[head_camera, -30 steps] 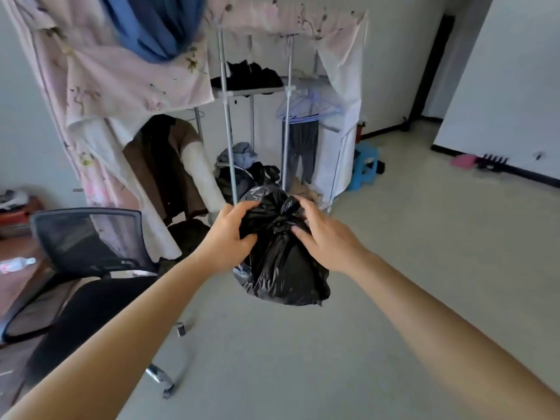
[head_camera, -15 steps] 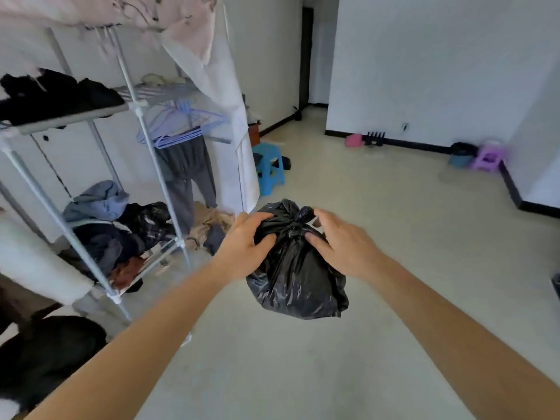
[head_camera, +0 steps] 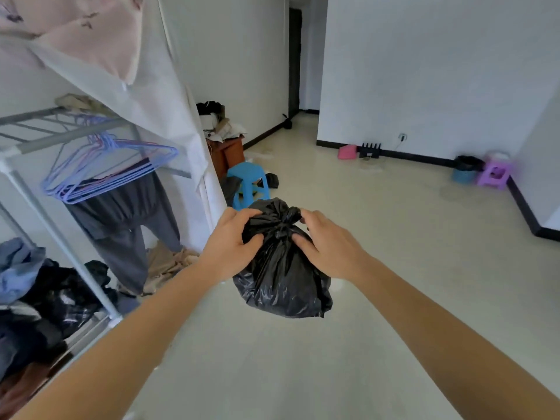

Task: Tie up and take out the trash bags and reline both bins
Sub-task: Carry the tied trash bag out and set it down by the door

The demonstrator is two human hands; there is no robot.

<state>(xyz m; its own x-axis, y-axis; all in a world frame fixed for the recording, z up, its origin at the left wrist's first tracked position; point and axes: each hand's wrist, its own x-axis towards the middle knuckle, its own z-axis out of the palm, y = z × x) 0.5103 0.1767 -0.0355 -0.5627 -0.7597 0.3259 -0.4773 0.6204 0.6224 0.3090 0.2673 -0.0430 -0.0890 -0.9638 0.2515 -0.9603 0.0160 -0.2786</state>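
A full black trash bag [head_camera: 283, 277] hangs in the air in front of me, its neck gathered into a knot at the top. My left hand [head_camera: 228, 244] grips the bag's left shoulder just below the knot. My right hand [head_camera: 325, 244] holds the right side of the neck, fingers pressed against the knot. Far off by the right wall stands a small blue bin [head_camera: 465, 171] lined with a black bag.
A fabric-covered wardrobe rack [head_camera: 91, 137] with hangers and piled clothes fills the left side. A blue plastic stool [head_camera: 247, 183] and a brown cabinet [head_camera: 225, 153] stand beyond it. A purple stool [head_camera: 495, 172] sits by the right wall. A doorway [head_camera: 295, 59] opens at the far end.
My view has swung right, away from the office chair and wardrobe toward the open floor and doorway. Both hands have kept hold of the black bag at its knot.
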